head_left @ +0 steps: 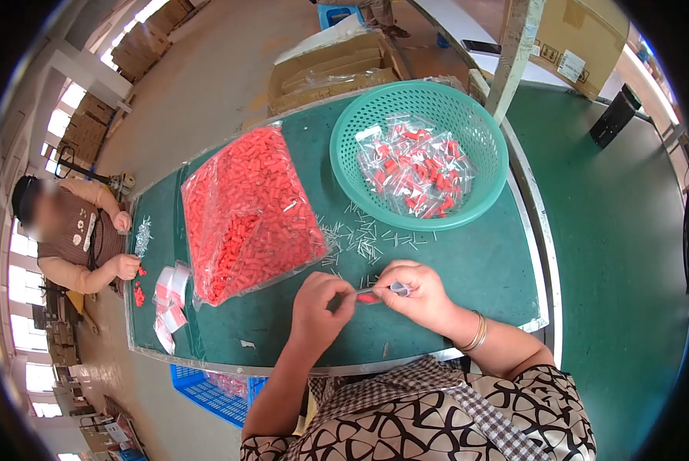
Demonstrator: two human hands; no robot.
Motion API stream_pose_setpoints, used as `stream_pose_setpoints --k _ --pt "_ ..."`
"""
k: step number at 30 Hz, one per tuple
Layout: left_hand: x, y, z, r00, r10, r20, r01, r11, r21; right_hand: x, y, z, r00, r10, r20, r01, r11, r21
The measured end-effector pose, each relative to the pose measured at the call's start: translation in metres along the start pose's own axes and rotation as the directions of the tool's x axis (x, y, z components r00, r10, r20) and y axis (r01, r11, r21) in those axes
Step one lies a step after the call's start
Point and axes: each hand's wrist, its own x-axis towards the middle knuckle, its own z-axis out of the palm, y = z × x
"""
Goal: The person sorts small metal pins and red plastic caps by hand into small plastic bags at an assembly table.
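Between my two hands is a small clear plastic bag (368, 298) with a red piece showing in it. My left hand (319, 309) pinches its left end with thumb and fingertips. The other end is gripped by my right hand (420, 296), and a crumpled bit of clear plastic sticks out by its fingers. Just beyond my hands, many loose screws (362, 244) lie scattered on the green table. A large clear bag of red plugs (248, 215) rests to the left. Filled small bags lie in the green basket (344, 165) at the upper right.
Flat packets (171, 296) lie near the table's left edge. A co-worker (79, 234) sits there, hands by a screw pile (142, 236) and red plugs (139, 293). An open cardboard box (325, 73) stands beyond the far edge, and a metal post (516, 58) rises at right.
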Motion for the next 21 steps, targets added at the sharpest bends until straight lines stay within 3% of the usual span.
stream_pose_setpoints --k 10,13,16,19,21 --pt "0.007 0.002 -0.014 0.999 -0.037 0.020 0.038 0.998 -0.052 0.004 0.000 0.000 0.967 0.250 0.038 -0.248 0.909 0.335" --pt "0.018 0.010 -0.019 0.994 -0.019 0.111 0.024 0.999 -0.036 0.003 0.006 -0.001 0.986 0.136 0.091 -0.157 0.943 0.292" --pt "0.031 0.014 -0.018 0.989 0.061 0.136 -0.062 0.998 0.004 0.002 0.005 -0.002 0.985 0.129 0.113 -0.157 0.941 0.300" --pt "0.047 0.018 -0.021 0.987 0.094 0.133 -0.097 0.995 0.012 0.002 0.007 -0.006 0.991 0.128 0.035 -0.131 0.912 0.388" --pt "0.061 0.024 -0.025 0.996 0.052 0.073 -0.049 0.998 -0.046 0.002 0.006 -0.006 0.972 0.234 0.007 -0.212 0.865 0.455"
